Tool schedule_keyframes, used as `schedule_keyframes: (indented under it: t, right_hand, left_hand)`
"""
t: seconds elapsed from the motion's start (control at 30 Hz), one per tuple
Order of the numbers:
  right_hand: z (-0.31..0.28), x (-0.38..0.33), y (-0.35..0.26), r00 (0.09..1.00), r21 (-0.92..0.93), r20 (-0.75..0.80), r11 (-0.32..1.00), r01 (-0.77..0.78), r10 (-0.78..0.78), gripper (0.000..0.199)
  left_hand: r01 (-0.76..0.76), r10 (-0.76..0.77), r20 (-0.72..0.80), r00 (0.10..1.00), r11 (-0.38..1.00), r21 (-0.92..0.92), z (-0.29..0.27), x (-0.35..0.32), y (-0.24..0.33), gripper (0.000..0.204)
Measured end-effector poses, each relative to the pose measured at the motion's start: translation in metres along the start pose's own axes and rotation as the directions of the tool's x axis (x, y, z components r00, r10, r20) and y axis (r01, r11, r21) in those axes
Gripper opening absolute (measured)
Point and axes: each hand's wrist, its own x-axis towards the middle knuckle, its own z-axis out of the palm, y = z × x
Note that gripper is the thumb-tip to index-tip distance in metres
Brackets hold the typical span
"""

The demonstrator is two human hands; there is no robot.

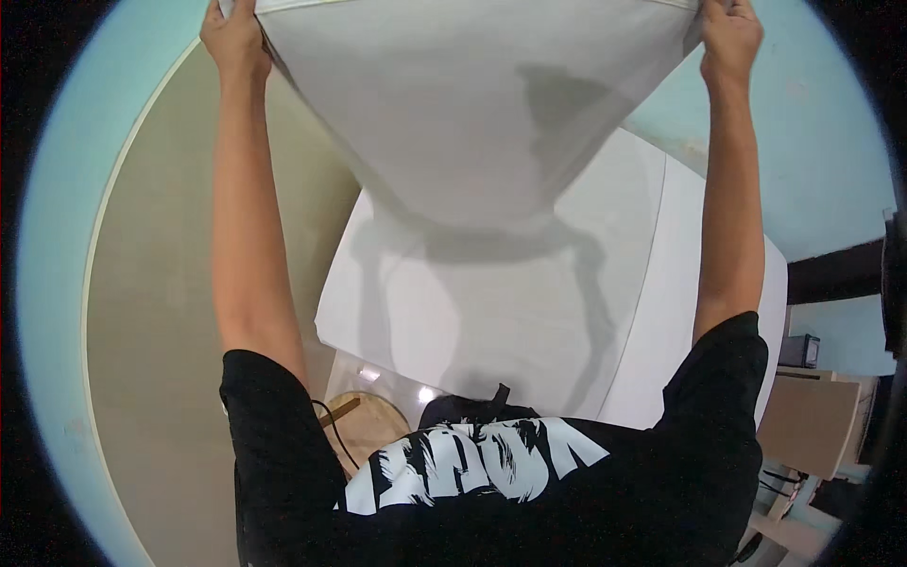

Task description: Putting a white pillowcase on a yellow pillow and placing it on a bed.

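Both arms stretched out, holding up a white sheet by its top edge. Left hand clamped on the left corner, fingers curled round the fabric. Right hand clamped on the right corner, same curled grip. Sheet hanging slack between the two, narrowing toward its lower end, faint shadow on its right part. Lower end hanging above a white bed, contact not clear. Shadows of arms and sheet thrown onto the bed top. Bed set at an angle, beige floor to its left. Round wooden stool near the bed's near corner, thin black cable across it. Black shirt with white print filling the lower frame. Light wooden furniture at far right, small dark box on top.
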Motion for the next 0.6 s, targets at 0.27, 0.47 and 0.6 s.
schedule_keyframes:
  t: [0.27,0.47,0.6]
  right_hand:
    - [-0.045,-0.132,0.059,0.988,0.033,0.154,0.999,0.0,-0.006,0.024]
    - [-0.057,-0.335,0.087,0.708,0.055,0.621,0.882,-0.468,0.337,0.048]
    - [-0.071,-0.454,0.111,0.631,-0.099,0.669,0.889,-0.447,0.392,0.037]
  left_hand:
    - [-0.002,-0.066,0.104,0.992,0.833,0.553,-0.03,-0.06,-0.039,0.041]
    - [0.333,-0.505,0.12,0.855,0.711,0.619,-0.153,-0.198,-0.128,0.031]
    - [0.519,-0.732,0.076,0.677,0.548,0.656,-0.246,-0.301,-0.148,0.023]
